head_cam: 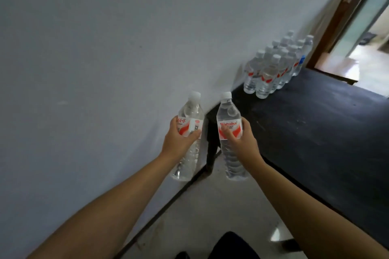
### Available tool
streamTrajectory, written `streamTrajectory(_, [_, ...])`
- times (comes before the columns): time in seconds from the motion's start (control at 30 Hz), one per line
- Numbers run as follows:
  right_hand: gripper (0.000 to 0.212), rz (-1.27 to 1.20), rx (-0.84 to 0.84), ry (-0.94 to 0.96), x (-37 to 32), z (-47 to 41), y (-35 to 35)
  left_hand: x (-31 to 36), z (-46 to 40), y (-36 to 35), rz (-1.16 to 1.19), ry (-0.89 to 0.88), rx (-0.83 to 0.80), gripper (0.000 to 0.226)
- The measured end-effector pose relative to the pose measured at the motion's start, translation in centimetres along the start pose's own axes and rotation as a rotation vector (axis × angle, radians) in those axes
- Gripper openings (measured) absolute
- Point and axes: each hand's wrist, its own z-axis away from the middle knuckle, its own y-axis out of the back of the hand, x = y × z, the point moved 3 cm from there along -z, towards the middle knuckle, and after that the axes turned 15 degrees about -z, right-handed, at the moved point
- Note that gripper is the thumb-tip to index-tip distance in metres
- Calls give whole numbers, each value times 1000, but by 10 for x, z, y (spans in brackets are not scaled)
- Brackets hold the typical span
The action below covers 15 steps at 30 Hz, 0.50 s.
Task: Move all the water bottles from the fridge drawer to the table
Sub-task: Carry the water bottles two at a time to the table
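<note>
Two water bottles are mid-carry: left hand (179,136) clamps one bottle (187,132), right hand (242,139) another (229,132), short of the dark surface (315,128). Next comes setting both beside the far cluster (275,67), upright.

Both bare forearms are reaching forward, side by side and apart. The left hand (177,139) is curling its fingers round a water bottle (188,132) at the label; the right hand (242,139) is gripping a second bottle (229,132) likewise, thumb across the label.
</note>
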Motion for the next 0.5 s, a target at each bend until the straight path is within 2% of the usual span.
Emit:
streamTrajectory(0.37, [57, -39, 204, -49, 15, -118, 38, 49, -139, -74, -23, -67, -265, 62])
streamTrajectory(0.5, [62, -36, 255, -76, 18, -185, 56, 76, -204, -111, -48, -109, -295, 64])
